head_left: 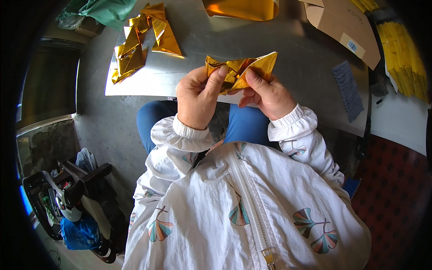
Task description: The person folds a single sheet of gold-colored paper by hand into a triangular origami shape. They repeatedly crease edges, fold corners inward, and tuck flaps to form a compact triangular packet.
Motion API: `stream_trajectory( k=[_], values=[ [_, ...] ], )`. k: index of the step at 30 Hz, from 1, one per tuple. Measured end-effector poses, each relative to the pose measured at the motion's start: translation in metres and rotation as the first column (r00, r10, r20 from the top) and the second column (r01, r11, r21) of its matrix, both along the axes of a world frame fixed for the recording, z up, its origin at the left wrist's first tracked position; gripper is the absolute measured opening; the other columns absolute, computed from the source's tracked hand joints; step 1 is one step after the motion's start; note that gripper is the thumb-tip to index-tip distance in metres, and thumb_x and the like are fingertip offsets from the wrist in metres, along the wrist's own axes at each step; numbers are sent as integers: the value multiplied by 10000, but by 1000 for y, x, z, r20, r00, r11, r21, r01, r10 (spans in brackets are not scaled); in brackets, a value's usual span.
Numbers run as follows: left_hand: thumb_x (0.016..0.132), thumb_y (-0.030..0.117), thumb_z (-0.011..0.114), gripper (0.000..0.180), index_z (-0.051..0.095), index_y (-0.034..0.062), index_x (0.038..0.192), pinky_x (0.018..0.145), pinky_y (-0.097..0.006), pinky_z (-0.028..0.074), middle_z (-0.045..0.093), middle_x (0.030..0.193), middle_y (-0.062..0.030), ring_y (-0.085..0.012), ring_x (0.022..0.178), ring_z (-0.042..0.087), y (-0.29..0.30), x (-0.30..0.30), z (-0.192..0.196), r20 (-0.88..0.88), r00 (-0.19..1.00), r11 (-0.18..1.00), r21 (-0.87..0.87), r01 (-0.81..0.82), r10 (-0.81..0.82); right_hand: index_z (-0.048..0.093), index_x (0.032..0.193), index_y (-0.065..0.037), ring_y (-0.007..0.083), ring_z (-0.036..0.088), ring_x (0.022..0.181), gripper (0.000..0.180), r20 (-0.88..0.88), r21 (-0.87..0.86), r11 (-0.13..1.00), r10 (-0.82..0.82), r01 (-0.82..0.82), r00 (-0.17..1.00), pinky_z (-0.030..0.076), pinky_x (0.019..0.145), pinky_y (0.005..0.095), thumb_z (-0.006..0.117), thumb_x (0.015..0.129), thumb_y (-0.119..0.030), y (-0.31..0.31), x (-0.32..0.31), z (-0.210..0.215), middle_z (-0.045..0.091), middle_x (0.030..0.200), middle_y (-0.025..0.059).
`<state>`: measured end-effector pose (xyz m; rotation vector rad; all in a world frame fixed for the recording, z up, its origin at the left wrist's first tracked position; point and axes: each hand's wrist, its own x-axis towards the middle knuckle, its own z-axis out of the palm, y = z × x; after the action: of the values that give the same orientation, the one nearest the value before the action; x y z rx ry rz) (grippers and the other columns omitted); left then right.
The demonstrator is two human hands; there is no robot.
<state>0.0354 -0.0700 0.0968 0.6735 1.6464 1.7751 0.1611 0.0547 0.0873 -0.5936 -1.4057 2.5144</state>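
Between both hands, over the table's near edge, is a folded piece of gold foil paper (238, 67) with pointed corners and a white underside showing along some edges. My left hand (196, 96) grips its left part, thumb pressed on top. On the right part, my right hand (268, 93) pinches it with the thumb above and the fingers curled below. The fingers under the paper are partly hidden. Several folded gold foil pieces (130, 51) lie in a heap at the table's left corner, and a loose triangular one (165, 37) rests beside them.
A gold foil sheet (243, 8) lies at the metal table's (211, 40) far side. A cardboard box (344, 29) stands far right, near a grey-blue textured strip (348, 90) and yellow bundles (402, 56). Green plastic (101, 13) sits far left; a cluttered rack (74, 198) stands lower left.
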Motion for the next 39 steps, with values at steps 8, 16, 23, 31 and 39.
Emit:
stream_trajectory(
  k=[8, 16, 23, 31, 39],
  values=[
    [993, 311, 550, 374, 638, -53, 1006, 617, -210, 502, 680, 841, -66, -93, 708, 627, -1, 3, 5, 73, 996, 999, 26, 41, -43, 557, 1224, -42, 189, 692, 913, 494, -36, -7, 999, 41, -41, 999, 568, 655, 251, 572, 947, -451, -3, -2, -6, 665, 1069, 93],
    [1026, 354, 458, 412, 611, -28, 1012, 556, -190, 482, 669, 820, -63, -85, 681, 630, -4, 4, 8, -48, 999, 1000, -24, -3, 1, 520, 1264, -37, 205, 691, 951, 584, -102, 52, 993, 107, -102, 989, 559, 674, 263, 483, 961, -535, -8, -3, -7, 663, 1113, 106],
    [1025, 382, 450, 410, 627, 13, 1000, 489, -176, 387, 626, 758, -12, -51, 573, 510, -2, 9, 6, -63, 997, 996, -62, -58, 54, 501, 1273, -38, 197, 683, 948, 602, -140, 42, 996, 78, -73, 987, 548, 721, 271, 459, 964, -553, -9, -7, -17, 655, 1124, 95],
    [1022, 310, 490, 403, 620, -37, 863, 528, -234, 429, 602, 642, -50, -89, 578, 524, -4, 2, -6, -206, 969, 972, -161, -170, 135, 476, 1307, -40, 195, 670, 963, 646, -145, 118, 986, 137, -120, 980, 529, 769, 278, 346, 985, -585, -8, -8, -18, 641, 1147, 96],
    [1015, 366, 483, 380, 612, 19, 929, 460, -192, 373, 584, 681, -1, -44, 521, 463, -6, 0, -8, -143, 986, 989, -104, -102, 87, 496, 1298, -36, 197, 661, 954, 681, -146, 137, 985, 126, -107, 981, 520, 784, 284, 310, 982, -610, -8, -10, -15, 641, 1143, 99]
  ],
)
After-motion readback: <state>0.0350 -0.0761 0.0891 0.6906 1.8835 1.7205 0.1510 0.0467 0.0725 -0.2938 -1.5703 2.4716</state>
